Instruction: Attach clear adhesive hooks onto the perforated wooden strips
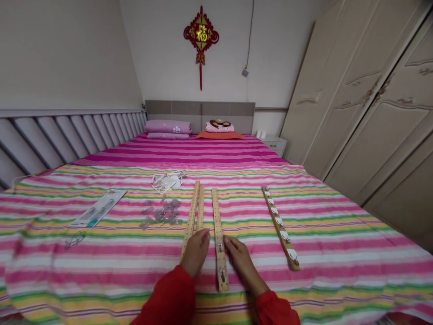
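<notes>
A perforated wooden strip lies lengthwise in front of me, with two small transparent pieces with metal hooks on its near part. My right hand is closed at the strip's right edge, fingertips touching it beside the upper hook. My left hand is closed just left of that strip, over the near ends of two more perforated strips; whatever its fingers hold is hidden. Further left lies a loose pile of clear hook pieces. On the right, another wooden strip carries several white hooks.
A striped bedsheet covers the bed beneath everything. Opened packaging lies behind the pile, and a flat clear pack is on the left beside thin metal pieces. Folded bedding rests by the headboard; wardrobes stand right.
</notes>
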The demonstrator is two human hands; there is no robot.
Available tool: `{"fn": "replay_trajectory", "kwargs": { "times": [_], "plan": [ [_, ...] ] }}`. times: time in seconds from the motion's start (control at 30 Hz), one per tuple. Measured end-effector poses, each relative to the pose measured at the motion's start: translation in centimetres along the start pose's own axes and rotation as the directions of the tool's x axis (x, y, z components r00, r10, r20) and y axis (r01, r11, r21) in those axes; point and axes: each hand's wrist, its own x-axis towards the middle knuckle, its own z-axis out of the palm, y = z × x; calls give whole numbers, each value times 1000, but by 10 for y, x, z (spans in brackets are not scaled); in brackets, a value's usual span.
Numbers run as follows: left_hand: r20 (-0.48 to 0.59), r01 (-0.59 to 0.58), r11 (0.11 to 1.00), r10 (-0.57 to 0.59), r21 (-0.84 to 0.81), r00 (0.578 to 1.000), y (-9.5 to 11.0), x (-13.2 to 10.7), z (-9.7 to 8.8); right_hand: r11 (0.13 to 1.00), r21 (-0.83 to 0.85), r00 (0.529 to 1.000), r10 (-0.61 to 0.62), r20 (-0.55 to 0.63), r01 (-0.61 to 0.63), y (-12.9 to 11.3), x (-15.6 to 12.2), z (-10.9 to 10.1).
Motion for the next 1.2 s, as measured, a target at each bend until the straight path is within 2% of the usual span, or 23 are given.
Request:
{"fn": "replay_trajectory", "kwargs": {
  "times": [0.07,0.17,0.23,0.3,0.43,0.53,0.63,0.73,0.8,0.87,0.93,1.03,1.2],
  "plan": [
    [-124,-12,1000,13,3,992,-11,13,-26,1000,12,999,19,-42,-19,3,0,0],
    [-273,-12,985,59,170,960,-37,30,-64,1000,16,998,19,-64,-18,5,-1,1],
    [-340,-20,960,119,279,933,-56,37,-82,1000,12,998,7,-64,-7,4,-2,1],
    [-377,-7,937,147,348,914,-72,40,-92,1000,7,998,-5,-68,6,3,-2,2],
    [-389,-54,910,229,410,892,-88,42,-96,999,-16,996,-32,-84,31,2,-2,2],
    [-383,-95,892,283,443,879,-87,43,-96,999,-36,995,-34,-89,31,4,-1,2],
    [-392,-96,896,283,434,875,-80,42,-97,998,-51,994,-33,-102,28,8,0,2],
    [-452,-62,947,207,314,868,-71,39,-99,998,-56,993,-36,-112,30,11,1,2],
    [-498,24,990,50,140,866,-64,37,-100,998,-51,993,-37,-114,32,11,1,2],
    [-472,128,989,-146,-71,869,-58,33,-100,999,-44,993,-36,-114,31,11,1,2],
    [-402,187,955,-267,-228,876,-54,29,-99,999,-38,993,-31,-112,27,10,-1,2],
    [-398,166,945,-272,-282,876,-52,25,-100,1000,-24,994,-18,-109,15,6,-3,2],
    [-530,135,985,-172,-108,830,-58,15,-105,1000,19,995,3,-97,-1,-1,-6,3]
  ]
}}
